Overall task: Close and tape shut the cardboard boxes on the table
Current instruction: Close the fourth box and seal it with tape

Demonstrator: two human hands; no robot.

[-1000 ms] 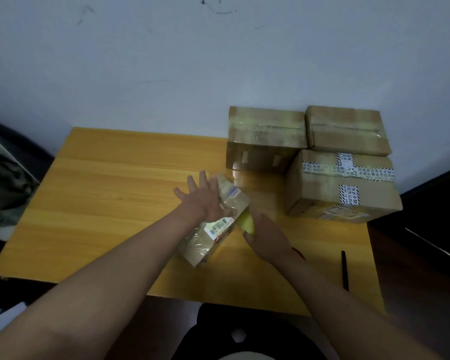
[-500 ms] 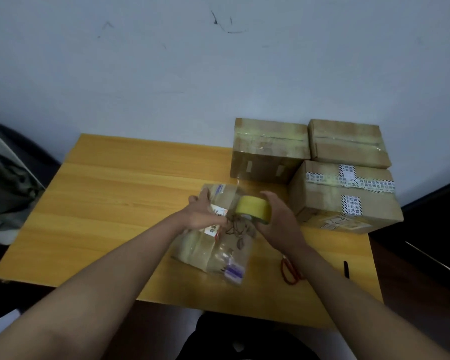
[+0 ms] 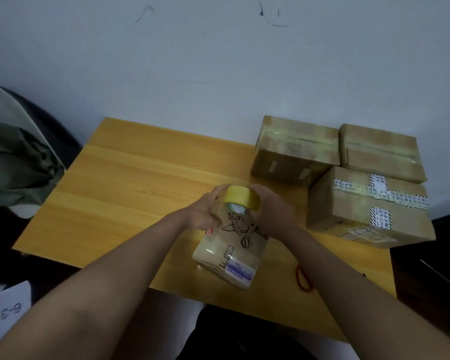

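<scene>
Small box (image 3: 231, 245) lies near-centre on tabletop (image 3: 130, 188), steadied by left hand (image 3: 205, 211). Tape roll (image 3: 242, 198) is gripped on its far end by right hand (image 3: 270, 214). Strip should be pulled taut along the seam, pressed flat.

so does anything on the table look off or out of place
Mostly tidy. The box being worked on lies skewed to the table edge, its near corner close to the front edge. A red band lies loose by the right forearm. The three boxes at the back look taped and stacked neatly. Nothing spilled or visibly damaged.
</scene>
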